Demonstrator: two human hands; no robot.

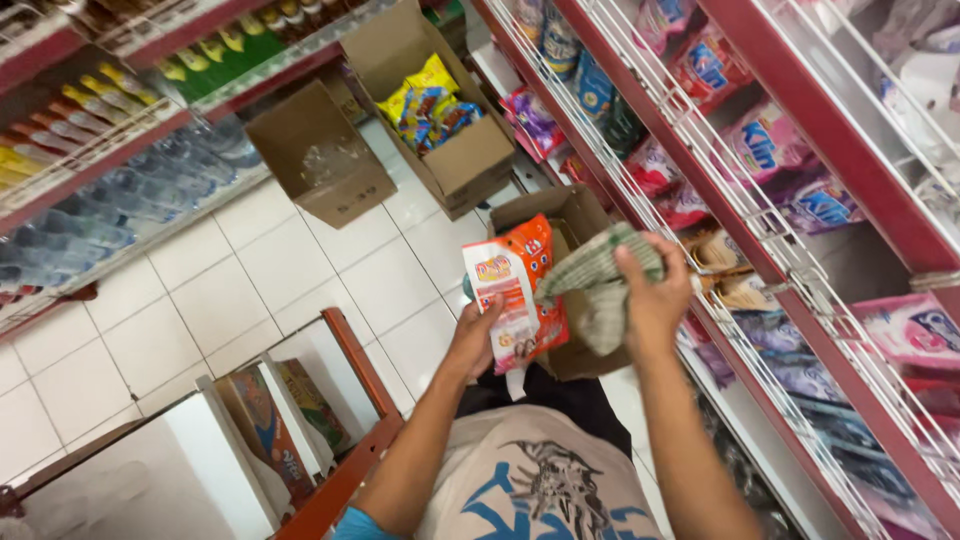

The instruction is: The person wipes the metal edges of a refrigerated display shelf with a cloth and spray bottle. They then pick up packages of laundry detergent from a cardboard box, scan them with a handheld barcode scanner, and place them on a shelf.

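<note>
My left hand (477,340) grips an orange, red and white packet (515,290) by its lower edge, holding it upright in front of me. My right hand (655,295) is closed on a green-and-white checked cloth (598,285), which hangs against the packet's right side. Both hands are raised over an open brown carton (570,215) on the floor, beside the red wire shelving (700,150).
Two more open cartons sit on the white tiled floor ahead, one empty (320,155), one with yellow and blue packets (435,105). Shelves of bagged goods line the right; bottles fill the left shelves (110,190). A red-framed stand (355,400) with boxes is at lower left.
</note>
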